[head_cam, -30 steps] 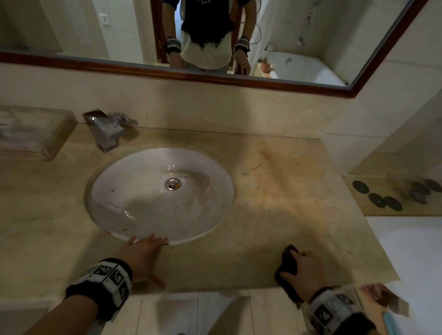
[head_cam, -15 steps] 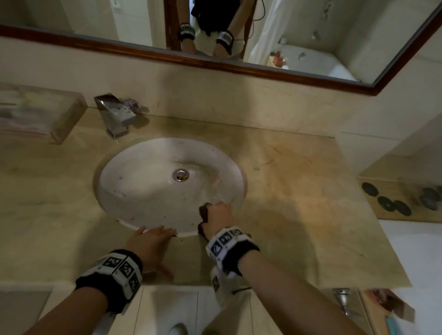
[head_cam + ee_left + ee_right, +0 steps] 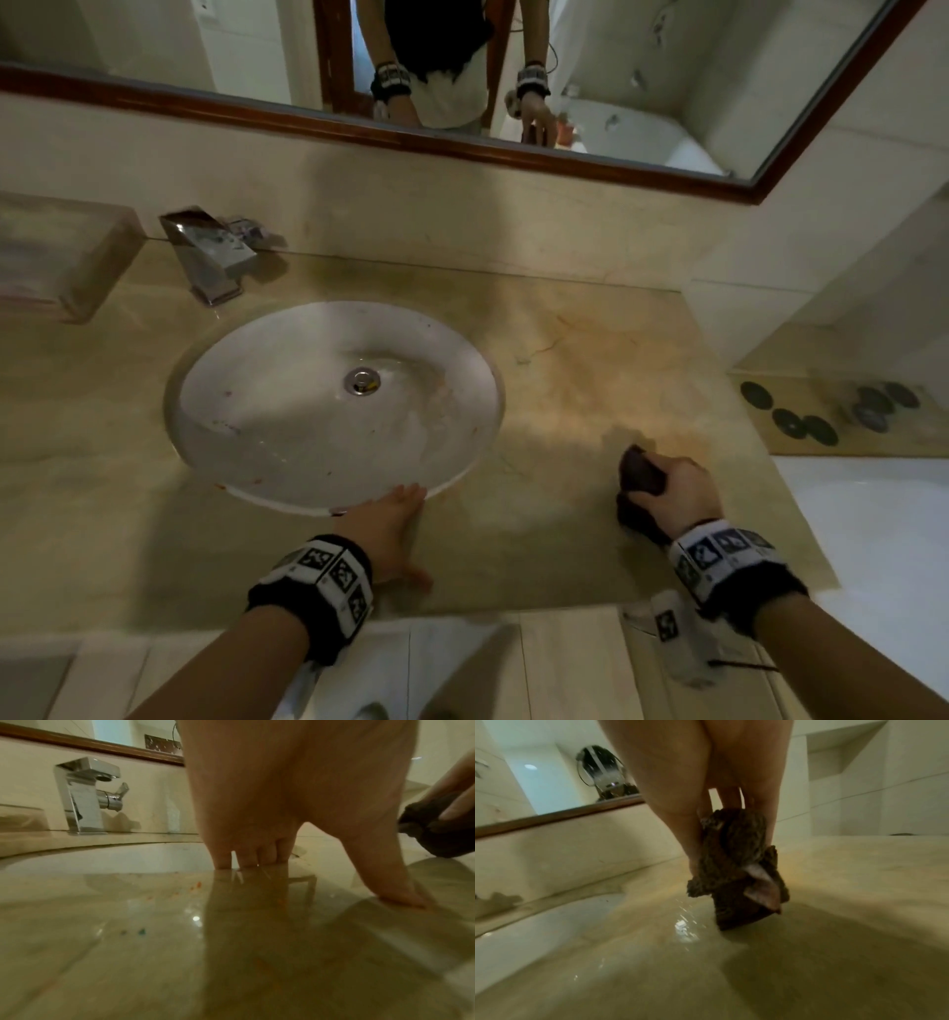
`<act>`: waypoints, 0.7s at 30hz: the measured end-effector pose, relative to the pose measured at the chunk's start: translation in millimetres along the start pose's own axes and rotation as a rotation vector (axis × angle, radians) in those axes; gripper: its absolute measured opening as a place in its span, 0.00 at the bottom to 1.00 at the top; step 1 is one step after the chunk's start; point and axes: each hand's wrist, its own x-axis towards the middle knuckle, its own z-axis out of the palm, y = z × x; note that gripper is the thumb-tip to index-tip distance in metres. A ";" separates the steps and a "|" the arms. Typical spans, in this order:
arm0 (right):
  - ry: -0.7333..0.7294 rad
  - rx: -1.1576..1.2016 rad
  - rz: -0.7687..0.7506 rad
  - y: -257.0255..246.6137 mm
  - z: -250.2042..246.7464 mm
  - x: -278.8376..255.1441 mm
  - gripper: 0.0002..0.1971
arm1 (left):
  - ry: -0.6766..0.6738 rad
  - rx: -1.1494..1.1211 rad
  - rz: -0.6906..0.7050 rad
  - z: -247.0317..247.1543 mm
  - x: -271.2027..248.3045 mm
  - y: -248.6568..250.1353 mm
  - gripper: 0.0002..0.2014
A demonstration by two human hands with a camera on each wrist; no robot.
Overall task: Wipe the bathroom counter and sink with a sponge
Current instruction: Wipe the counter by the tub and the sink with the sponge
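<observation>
Right hand (image 3: 680,496) clamped round dark sponge (image 3: 639,470) on counter (image 3: 565,370), right of sink (image 3: 287,452). Left hand (image 3: 387,529) flat, fingers straight, at sink's near rim. Chrome faucet (image 3: 208,257) behind; dark discs (image 3: 801,424) on side ledge.

One desk (image 3: 590,370) carries one round sink (image 3: 287,411) with one drain (image 3: 362,382). One faucet (image 3: 210,252) stands behind the sink. One dark sponge (image 3: 639,475) is to the right of the sink. Two hands show: left hand (image 3: 390,529), right hand (image 3: 678,493). One mirror (image 3: 616,77) hangs above the sink. About six dark discs (image 3: 791,424) lie well to the right of the sink.
</observation>
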 end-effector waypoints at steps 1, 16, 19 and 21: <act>-0.036 -0.007 0.012 5.7 6.1 -1.3 0.26 | 0.000 -0.015 -0.008 0.3 -0.6 1.6 0.55; -0.211 0.048 -0.398 -139.1 50.2 -5.5 0.23 | 0.035 0.027 -0.059 -1.9 -1.6 8.2 0.53; -0.283 0.082 -0.489 -159.6 46.2 -5.8 0.17 | -0.028 0.059 -0.067 -6.4 1.7 11.9 0.49; -0.302 0.194 -0.506 -157.1 35.1 -2.7 0.12 | -0.075 0.074 -0.054 -14.9 8.0 10.3 0.44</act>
